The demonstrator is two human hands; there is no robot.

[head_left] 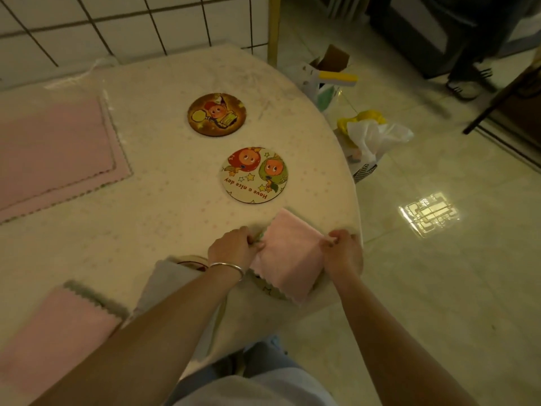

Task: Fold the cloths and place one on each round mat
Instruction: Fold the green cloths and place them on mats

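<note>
Round table [164, 218] with a drop at its right edge: your left hand [232, 249] and right hand [341, 249] pinch the folded pink cloth [288, 259] over a near-edge mat [270, 290]. Release unevenly and it could unfold or slide off.

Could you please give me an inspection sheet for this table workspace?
Surface: round table under a pale dotted tablecloth.
Job's things: folded pink cloth over a mostly hidden round mat; two bare round cartoon mats; unfolded pink cloths; pink cloth near edge; grey cloth.
Clutter: nothing seen.
Grippers: left hand and right hand pinch the folded cloth's edges.
Cables: nothing seen.
Surroundings: tiled wall, plastic bags on glossy floor.
</note>
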